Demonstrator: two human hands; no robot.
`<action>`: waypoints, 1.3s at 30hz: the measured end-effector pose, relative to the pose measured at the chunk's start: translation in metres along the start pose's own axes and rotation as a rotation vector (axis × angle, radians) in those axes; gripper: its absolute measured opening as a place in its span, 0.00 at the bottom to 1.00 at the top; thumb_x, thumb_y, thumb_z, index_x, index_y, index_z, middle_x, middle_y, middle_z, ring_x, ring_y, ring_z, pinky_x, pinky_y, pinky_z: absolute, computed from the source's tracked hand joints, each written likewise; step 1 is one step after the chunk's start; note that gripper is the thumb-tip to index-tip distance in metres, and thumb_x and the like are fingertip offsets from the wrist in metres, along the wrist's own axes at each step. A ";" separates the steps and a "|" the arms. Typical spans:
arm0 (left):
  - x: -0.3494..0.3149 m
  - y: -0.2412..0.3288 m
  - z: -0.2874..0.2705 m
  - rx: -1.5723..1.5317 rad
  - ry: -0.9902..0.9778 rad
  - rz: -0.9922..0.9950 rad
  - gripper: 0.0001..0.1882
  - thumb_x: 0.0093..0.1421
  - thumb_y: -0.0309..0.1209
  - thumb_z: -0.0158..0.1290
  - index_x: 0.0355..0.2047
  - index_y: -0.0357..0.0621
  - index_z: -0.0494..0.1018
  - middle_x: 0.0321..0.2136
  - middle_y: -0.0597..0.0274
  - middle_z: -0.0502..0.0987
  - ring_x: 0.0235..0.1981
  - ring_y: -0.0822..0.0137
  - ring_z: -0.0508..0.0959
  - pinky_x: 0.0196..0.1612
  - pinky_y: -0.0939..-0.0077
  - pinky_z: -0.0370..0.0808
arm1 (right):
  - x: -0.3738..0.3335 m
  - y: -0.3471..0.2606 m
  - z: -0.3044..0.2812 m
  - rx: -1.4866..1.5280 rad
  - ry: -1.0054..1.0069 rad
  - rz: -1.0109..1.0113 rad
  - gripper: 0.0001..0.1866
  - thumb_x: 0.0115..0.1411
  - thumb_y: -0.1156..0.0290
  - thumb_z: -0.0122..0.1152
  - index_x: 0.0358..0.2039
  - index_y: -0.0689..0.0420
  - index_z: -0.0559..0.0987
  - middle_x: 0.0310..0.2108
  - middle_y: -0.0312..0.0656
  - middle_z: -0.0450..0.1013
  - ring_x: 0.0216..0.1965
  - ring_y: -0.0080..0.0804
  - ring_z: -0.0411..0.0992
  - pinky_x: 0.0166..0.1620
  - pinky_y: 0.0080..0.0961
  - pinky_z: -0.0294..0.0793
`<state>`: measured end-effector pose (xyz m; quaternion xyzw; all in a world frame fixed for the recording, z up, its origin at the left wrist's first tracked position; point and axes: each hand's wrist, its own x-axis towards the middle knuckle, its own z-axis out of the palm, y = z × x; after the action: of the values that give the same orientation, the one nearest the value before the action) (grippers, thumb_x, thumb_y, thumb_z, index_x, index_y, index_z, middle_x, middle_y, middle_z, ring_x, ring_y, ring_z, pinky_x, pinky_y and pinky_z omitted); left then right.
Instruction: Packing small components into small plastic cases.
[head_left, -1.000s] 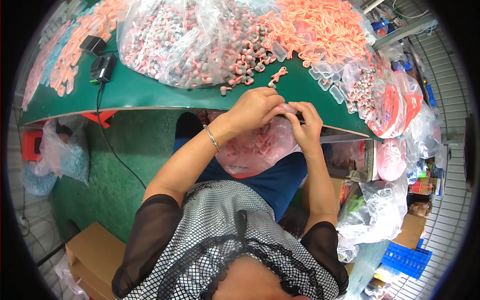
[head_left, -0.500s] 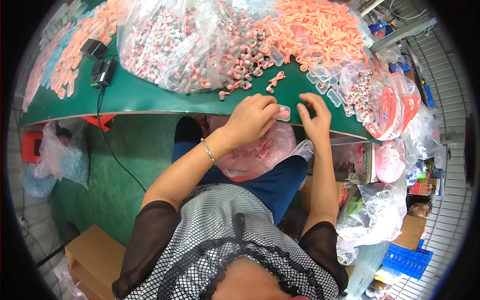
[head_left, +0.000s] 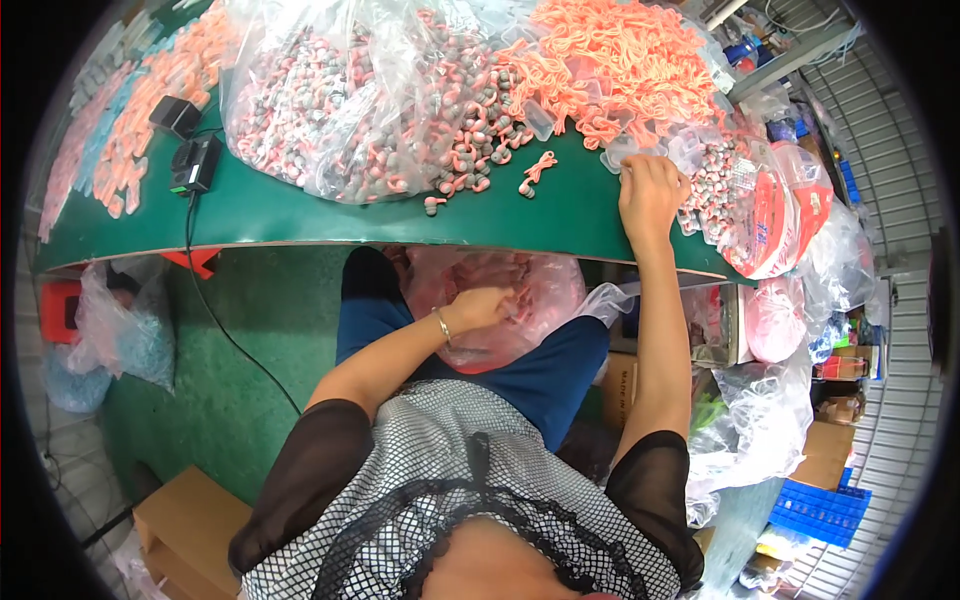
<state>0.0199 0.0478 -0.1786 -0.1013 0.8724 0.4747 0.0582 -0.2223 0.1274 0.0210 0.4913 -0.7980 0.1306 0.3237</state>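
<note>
My left hand (head_left: pixel 482 308) is down in the pink plastic bag (head_left: pixel 470 352) on my lap, among small pink packed pieces. Its fingers are curled, and what they hold, if anything, is hidden. At the far right of the table, my right hand (head_left: pixel 650 190) has its fingertips closed together at a small clear plastic box (head_left: pixel 618 152). To the left of that hand lie an orange cord bundle (head_left: pixel 541 165) and a grey-and-pink plug (head_left: pixel 526 189). Another loose plug (head_left: pixel 432 206) sits near the big clear bag.
On the green table (head_left: pixel 330 220) stand a big clear bag (head_left: pixel 340 110) of plugs, an orange cord heap (head_left: pixel 620 60) and a red-and-white bag (head_left: pixel 770 220). A black device (head_left: pixel 195 163) trails a cable at left. A cardboard box (head_left: pixel 190 525) stands on the floor.
My left hand has gone from the table edge, where it held a small clear box with orange contents, down into the lap bag. My right hand has moved farther in to the clear boxes and closed.
</note>
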 end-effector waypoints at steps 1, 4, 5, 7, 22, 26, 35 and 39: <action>0.012 -0.040 0.026 -0.005 0.004 -0.001 0.20 0.53 0.31 0.55 0.49 0.46 0.73 0.42 0.43 0.77 0.41 0.48 0.79 0.43 0.58 0.76 | -0.001 -0.006 -0.008 0.048 0.018 -0.017 0.07 0.52 0.73 0.63 0.33 0.51 0.79 0.36 0.34 0.75 0.46 0.35 0.70 0.52 0.43 0.58; 0.030 -0.116 0.079 0.010 0.000 -0.066 0.21 0.55 0.30 0.53 0.50 0.46 0.72 0.43 0.43 0.77 0.42 0.46 0.79 0.44 0.58 0.75 | -0.011 -0.029 -0.023 0.176 0.025 -0.081 0.07 0.51 0.74 0.64 0.33 0.52 0.79 0.34 0.35 0.75 0.45 0.35 0.71 0.52 0.40 0.59; 0.035 -0.110 0.080 0.002 -0.084 -0.147 0.21 0.54 0.30 0.52 0.50 0.45 0.71 0.43 0.42 0.77 0.42 0.45 0.78 0.45 0.58 0.75 | -0.019 -0.029 -0.032 0.223 0.024 -0.108 0.07 0.51 0.74 0.64 0.33 0.52 0.79 0.33 0.36 0.74 0.44 0.36 0.71 0.52 0.39 0.59; 0.039 -0.108 0.084 -0.006 -0.166 -0.235 0.22 0.54 0.29 0.52 0.51 0.45 0.71 0.43 0.42 0.77 0.43 0.45 0.78 0.45 0.58 0.75 | -0.033 -0.034 -0.041 0.250 0.010 -0.121 0.08 0.50 0.75 0.65 0.32 0.53 0.78 0.33 0.37 0.74 0.43 0.37 0.71 0.51 0.37 0.61; -0.005 -0.047 -0.013 -0.160 0.199 0.061 0.14 0.57 0.27 0.54 0.44 0.39 0.75 0.40 0.46 0.79 0.37 0.54 0.81 0.39 0.66 0.76 | -0.017 -0.023 -0.024 0.340 -0.233 -0.209 0.12 0.52 0.81 0.54 0.38 0.56 0.78 0.45 0.41 0.74 0.50 0.42 0.70 0.49 0.37 0.67; -0.047 0.068 -0.091 -0.180 0.137 0.332 0.09 0.56 0.25 0.54 0.38 0.41 0.77 0.33 0.53 0.79 0.34 0.54 0.80 0.37 0.66 0.76 | -0.023 -0.016 -0.037 0.250 -0.357 -0.207 0.05 0.52 0.75 0.62 0.31 0.56 0.78 0.47 0.40 0.74 0.53 0.42 0.68 0.53 0.41 0.64; -0.017 0.133 -0.165 0.408 0.828 0.273 0.07 0.54 0.29 0.58 0.33 0.42 0.74 0.26 0.54 0.75 0.32 0.52 0.79 0.32 0.59 0.75 | -0.031 -0.059 -0.043 0.337 -0.296 -0.099 0.10 0.51 0.68 0.67 0.24 0.53 0.73 0.30 0.40 0.71 0.42 0.42 0.71 0.48 0.42 0.64; 0.006 0.129 -0.155 0.524 0.765 0.121 0.09 0.53 0.33 0.60 0.30 0.44 0.73 0.29 0.56 0.76 0.31 0.52 0.79 0.30 0.57 0.76 | -0.035 -0.073 -0.040 0.241 -0.141 -0.072 0.14 0.48 0.60 0.70 0.24 0.53 0.74 0.24 0.38 0.70 0.32 0.39 0.70 0.34 0.36 0.67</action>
<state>-0.0166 -0.0152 0.0095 -0.1999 0.9260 0.1693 -0.2718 -0.1325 0.1378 0.0203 0.5631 -0.7790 0.1790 0.2099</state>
